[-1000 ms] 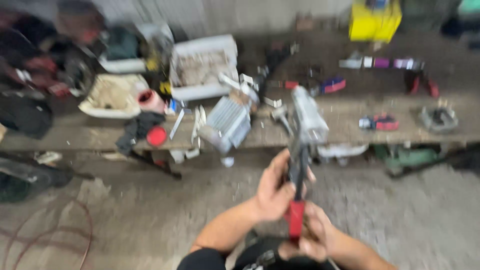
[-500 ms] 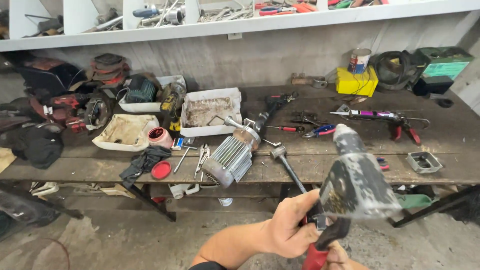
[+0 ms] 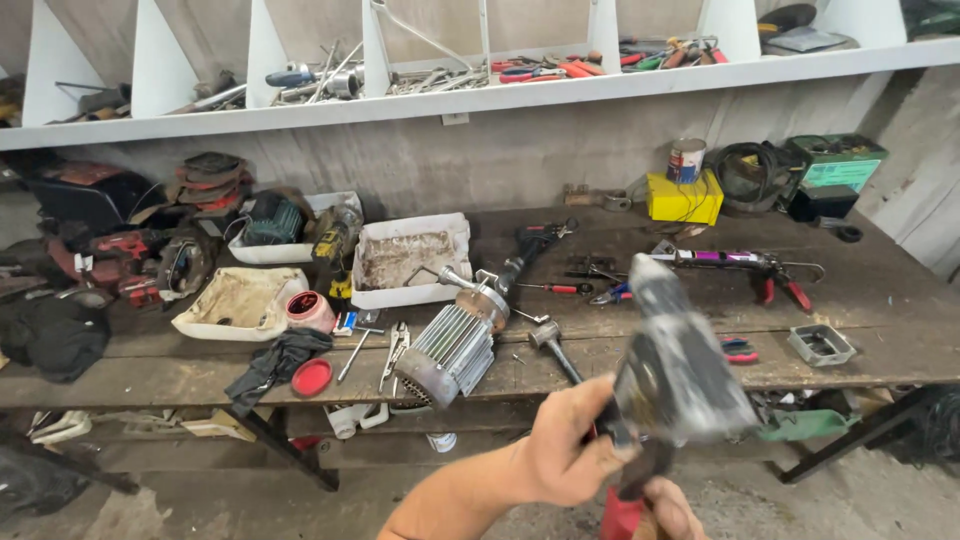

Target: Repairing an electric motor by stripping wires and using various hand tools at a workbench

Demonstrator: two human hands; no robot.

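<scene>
Gripping a blurred grey power tool [image 3: 680, 370] near its body, the left hand [image 3: 565, 450] steadies it; the right hand [image 3: 665, 505] closes on its red handle [image 3: 622, 515] below, before the surface [image 3: 600, 355].

Workshop, wooden workbench [image 3: 600, 375] cluttered with tools, electric motor [image 3: 452, 345], tool-laden shelf [image 3: 480, 100]

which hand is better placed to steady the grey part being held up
Left, probably: the left hand is clamped right against the grey part, while the right hand sits lower on the red handle, half out of frame.
</scene>
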